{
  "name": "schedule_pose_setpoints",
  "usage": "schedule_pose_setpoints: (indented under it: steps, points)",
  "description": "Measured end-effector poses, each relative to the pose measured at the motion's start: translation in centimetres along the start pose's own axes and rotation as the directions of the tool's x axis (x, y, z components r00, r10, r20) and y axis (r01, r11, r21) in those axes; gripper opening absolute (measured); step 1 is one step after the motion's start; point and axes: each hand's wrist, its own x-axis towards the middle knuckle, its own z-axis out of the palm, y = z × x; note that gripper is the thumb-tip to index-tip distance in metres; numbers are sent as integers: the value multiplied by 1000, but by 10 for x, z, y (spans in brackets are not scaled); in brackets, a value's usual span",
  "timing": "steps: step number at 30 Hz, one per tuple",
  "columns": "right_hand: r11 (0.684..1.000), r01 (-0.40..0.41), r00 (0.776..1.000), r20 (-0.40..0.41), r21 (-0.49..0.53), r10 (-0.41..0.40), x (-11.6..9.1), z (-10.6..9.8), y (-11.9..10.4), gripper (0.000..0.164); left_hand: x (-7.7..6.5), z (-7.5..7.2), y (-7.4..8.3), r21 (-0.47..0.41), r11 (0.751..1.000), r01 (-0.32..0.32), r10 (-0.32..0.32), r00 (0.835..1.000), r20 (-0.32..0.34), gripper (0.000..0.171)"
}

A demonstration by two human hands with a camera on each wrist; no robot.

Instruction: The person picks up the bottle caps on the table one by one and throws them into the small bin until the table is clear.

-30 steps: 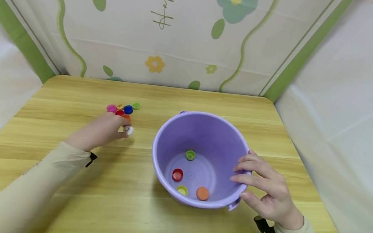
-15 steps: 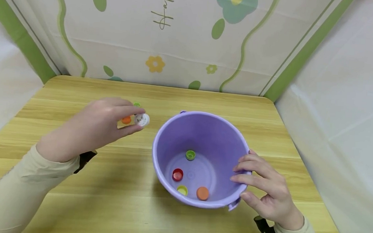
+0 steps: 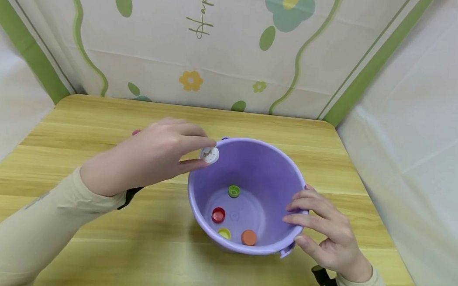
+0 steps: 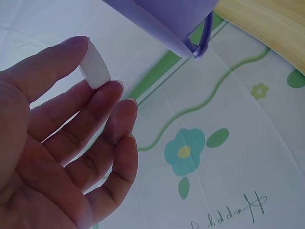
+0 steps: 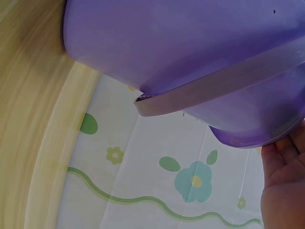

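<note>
Between thumb and fingers my left hand (image 3: 149, 155) pinches a white bottle cap (image 3: 210, 155) with dark marks on its face. In the head view the cap appears over the far left rim of the purple bucket (image 3: 266, 176). The left wrist view shows the white cap (image 4: 95, 67) edge-on, apart from the bucket (image 4: 162, 19). My right hand (image 3: 331, 232) holds the bucket's right rim, fingers over the edge and thumb outside. On the bucket's floor lie a green cap (image 3: 234, 191), a red cap (image 3: 218, 215), a yellow cap (image 3: 224, 233) and an orange cap (image 3: 248, 237).
Past my left hand a bit of a pink cap (image 3: 136, 132) shows on the wooden table (image 3: 158, 261); the hand hides whatever lies beside it. The bucket's handle (image 5: 224, 81) hangs along its outside. A flower-patterned cloth (image 3: 140, 45) stands behind the table.
My left hand has lifted the white cap from beside the small group of caps and carried it right to the bucket's rim. The right hand and bucket have stayed in place.
</note>
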Motion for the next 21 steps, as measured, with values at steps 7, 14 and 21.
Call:
schedule_pose_setpoints:
  steps: [7, 14, 21]
  points:
    - [1000, 1, 1000, -2, 1, -1, -1, 0, 1, 26, 16, 10, -1, -43, 998, -45, 48, 996, 71, 28]
    - [1000, 5, 1000, -3, 11, -5, -1, -1, 1, 26, 25, 16, -2, -39, 996, -75, 79, 991, 109, 21]
    - [1000, 15, 1000, -10, 15, -15, -1, 0, 2, 26, 31, 19, -6, -25, 996, -82, 85, 988, 131, 23]
